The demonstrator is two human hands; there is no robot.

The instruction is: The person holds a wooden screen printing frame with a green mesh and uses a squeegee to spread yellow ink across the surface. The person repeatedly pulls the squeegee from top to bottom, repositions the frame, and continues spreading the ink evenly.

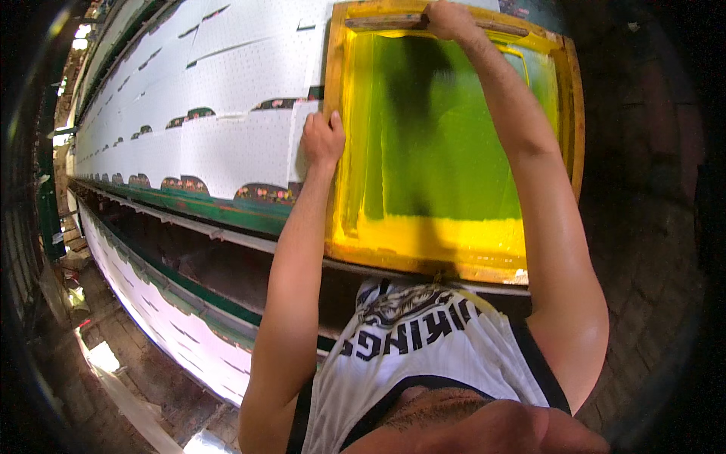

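A wooden-framed printing screen lies flat before me, its mesh green in the middle. Wet yellow ink runs thickly along the near end and streaks both sides. My left hand is closed on the left rail of the frame, thumb up over the wood. At the far end, my right hand grips a long wooden squeegee that lies across the screen, parallel to the far rail. My right forearm passes over the right part of the mesh and hides some of it.
Left of the screen, white dotted sheets cover a long green-edged table, with dark floral patches showing at their scalloped edges. A second long table with pale sheets runs below it, across a gap. Dark brick floor lies to the right.
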